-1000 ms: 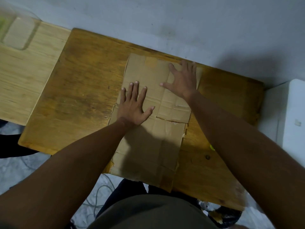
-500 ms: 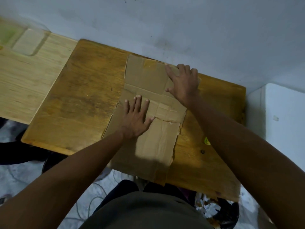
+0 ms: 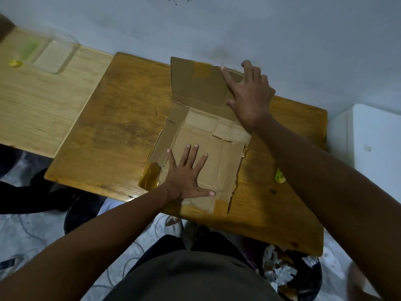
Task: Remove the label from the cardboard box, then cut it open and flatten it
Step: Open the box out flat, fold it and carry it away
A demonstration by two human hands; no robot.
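The cut-open cardboard box (image 3: 208,135) lies spread on the brown wooden table (image 3: 112,131). Its near panels lie flat, while the far panel stands tilted up toward the wall. My left hand (image 3: 186,172) presses flat with spread fingers on the near panel. My right hand (image 3: 249,94) rests with straight fingers on the raised far panel near its right edge. A strip of clear brown tape (image 3: 150,175) sticks out at the box's near left corner.
A lighter wooden board (image 3: 39,101) adjoins the table on the left, bearing a clear plastic tray (image 3: 52,57). A small yellow-green object (image 3: 280,177) lies right of the box. A white unit (image 3: 368,148) stands at right. A bin with paper scraps (image 3: 288,272) sits below.
My left hand slid toward me onto the near panel. The far panel, flat before, now stands tilted up under my right hand. The camera view shifted back.
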